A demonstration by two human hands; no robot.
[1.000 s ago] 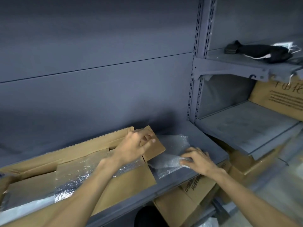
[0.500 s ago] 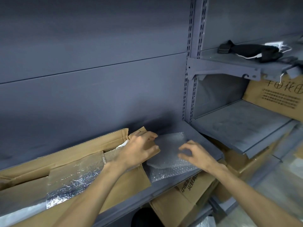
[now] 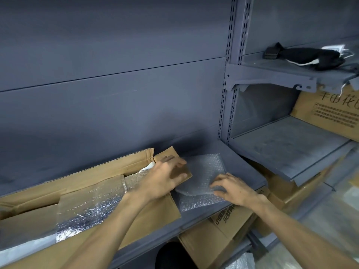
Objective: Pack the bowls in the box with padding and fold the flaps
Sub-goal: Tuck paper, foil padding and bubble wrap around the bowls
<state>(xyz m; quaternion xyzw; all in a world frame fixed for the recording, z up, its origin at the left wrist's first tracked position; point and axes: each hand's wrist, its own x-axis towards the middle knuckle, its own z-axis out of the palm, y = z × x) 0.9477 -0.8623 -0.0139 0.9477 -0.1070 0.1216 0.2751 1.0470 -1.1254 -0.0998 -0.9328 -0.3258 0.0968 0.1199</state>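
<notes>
Resting with spread fingers on the bubble wrap, the right hand only presses it; this slippery, crinkled sheet could slide off the grey shelf. Left of the wrap, the left hand lies flat on the stiff flap of the cardboard box, over shiny foil padding. Bowls are not visible.

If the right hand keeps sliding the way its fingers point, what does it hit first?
The right hand points left across the bubble wrap it rests on. Going on, it would probably meet the left hand and the box's end flap beneath it; depth is unclear.
</notes>
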